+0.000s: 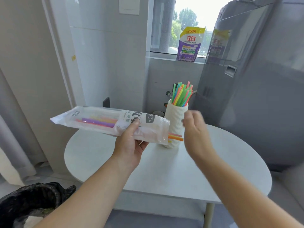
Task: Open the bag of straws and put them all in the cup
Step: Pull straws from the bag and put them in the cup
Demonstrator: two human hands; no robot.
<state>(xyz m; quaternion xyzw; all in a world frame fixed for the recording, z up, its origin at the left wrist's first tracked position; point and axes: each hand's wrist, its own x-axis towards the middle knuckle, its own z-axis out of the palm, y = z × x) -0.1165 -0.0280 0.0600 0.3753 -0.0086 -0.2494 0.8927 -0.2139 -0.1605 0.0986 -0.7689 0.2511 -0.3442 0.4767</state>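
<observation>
My left hand (131, 143) grips a long clear plastic straw bag (98, 120) with printed lettering, held level above the table. A few coloured straws remain inside it, and several orange and pink straw ends (176, 137) poke out of its open right end. A white ribbed cup (174, 122) stands upright on the table just behind that end, filled with many bright straws (181, 93) that fan upward. My right hand (195, 129) hovers blurred to the right of the cup, fingers apart and holding nothing.
The round white table (205, 163) carries only the cup. A bin lined with a black bag (31, 201) sits at the lower left. A purple detergent pouch (190, 45) stands on the window sill, and a grey appliance (256, 79) rises at the right.
</observation>
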